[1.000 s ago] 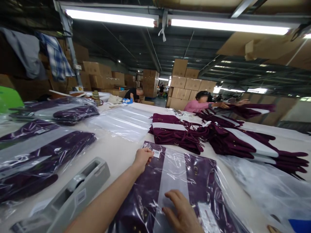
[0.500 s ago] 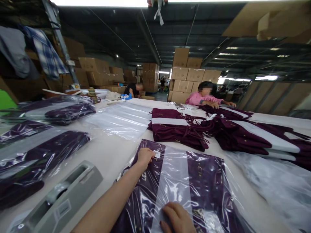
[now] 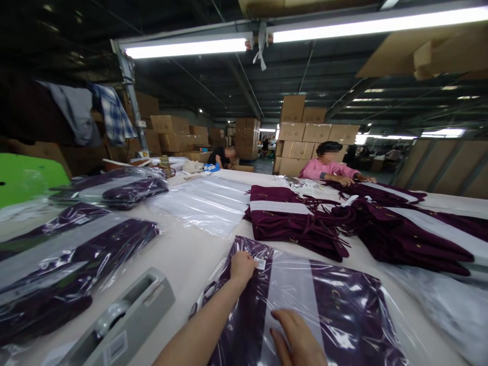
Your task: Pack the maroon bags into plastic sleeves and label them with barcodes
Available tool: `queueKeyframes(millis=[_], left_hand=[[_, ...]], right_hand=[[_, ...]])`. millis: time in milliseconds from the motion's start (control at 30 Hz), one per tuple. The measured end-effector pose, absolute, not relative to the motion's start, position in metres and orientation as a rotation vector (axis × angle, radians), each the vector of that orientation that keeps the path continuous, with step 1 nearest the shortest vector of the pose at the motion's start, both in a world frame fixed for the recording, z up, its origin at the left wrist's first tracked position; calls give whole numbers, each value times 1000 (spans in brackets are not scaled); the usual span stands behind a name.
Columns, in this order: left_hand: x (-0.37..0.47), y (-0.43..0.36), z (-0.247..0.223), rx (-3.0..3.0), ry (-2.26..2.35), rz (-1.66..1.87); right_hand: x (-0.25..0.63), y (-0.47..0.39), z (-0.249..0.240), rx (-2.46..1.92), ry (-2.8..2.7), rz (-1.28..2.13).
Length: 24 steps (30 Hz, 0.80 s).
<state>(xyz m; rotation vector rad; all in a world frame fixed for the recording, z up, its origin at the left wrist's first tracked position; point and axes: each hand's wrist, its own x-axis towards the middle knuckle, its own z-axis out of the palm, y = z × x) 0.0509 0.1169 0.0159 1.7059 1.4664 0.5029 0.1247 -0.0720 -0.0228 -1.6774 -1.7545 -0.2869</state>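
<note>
A folded dark purple garment with a pale paper band lies in a clear plastic bag [image 3: 353,310] before me. My left hand [image 3: 243,269] is on the bag's upper left part, fingers curled and pressed together at the edge of a small white barcode label [image 3: 260,263]. Lower down, my right hand [image 3: 299,335] rests over the pale band with thumb and fingers apart, holding nothing. A grey tape dispenser [image 3: 152,300] stands to the left of my left forearm.
Bagged purple garments [image 3: 125,244] lie at the left. Flat clear bags [image 3: 206,203] are spread beyond. Unbagged maroon garments [image 3: 282,223] are stacked ahead and to the right, near crumpled clear plastic [image 3: 438,300]. Across the table, a person in pink [image 3: 324,168] handles another maroon garment.
The view has tilted up and turned a little left, so everything sits lower and further right. My left hand stays at the label; my right hand's fingers look more spread.
</note>
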Motion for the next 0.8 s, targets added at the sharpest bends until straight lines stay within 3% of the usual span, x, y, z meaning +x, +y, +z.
queueKeyframes(millis=[133,300,533,800], left_hand=[[51,117,15,1753,1460,533],[52,116,14,1769,1459,553],[54,115,10,1777,1503,544],[49,118,1,1843,1542,631]], right_hand=[[128,-16,2,-1849,-1812,-347],[124,26,-6,-2140,-1853,-286],[129,29,-33,-2087,-1939,-440],[118,23,-16,-2243,-1868,-215]])
